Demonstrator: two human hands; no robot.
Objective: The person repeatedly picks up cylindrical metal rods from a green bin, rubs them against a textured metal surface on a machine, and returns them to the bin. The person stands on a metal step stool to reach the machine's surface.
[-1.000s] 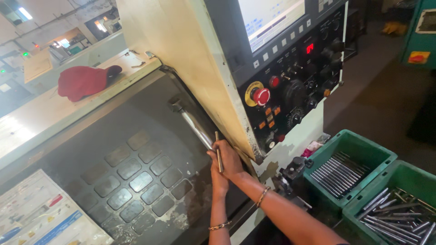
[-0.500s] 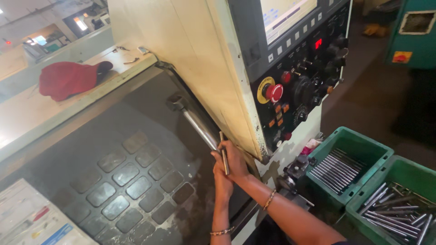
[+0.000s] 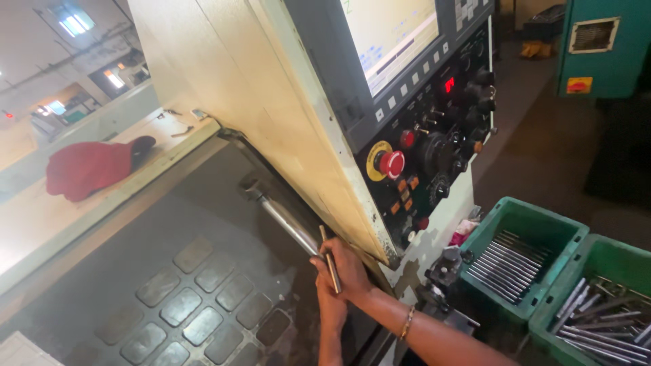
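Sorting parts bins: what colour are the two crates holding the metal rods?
Green crates, seen in the head view.

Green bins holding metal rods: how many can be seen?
2. One green bin stands right of the control panel; the second green bin touches its right side, cut by the picture's edge.

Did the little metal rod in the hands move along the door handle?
No. The metal rod stays at the lower end of the door handle, held by both hands; only the camera shifted.

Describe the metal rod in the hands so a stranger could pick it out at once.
Start at the machine's control panel with its red round button. Below its cream door edge, two hands meet on the door handle. The thin rod stands alone against the right hand, unlike those lying in green bins.
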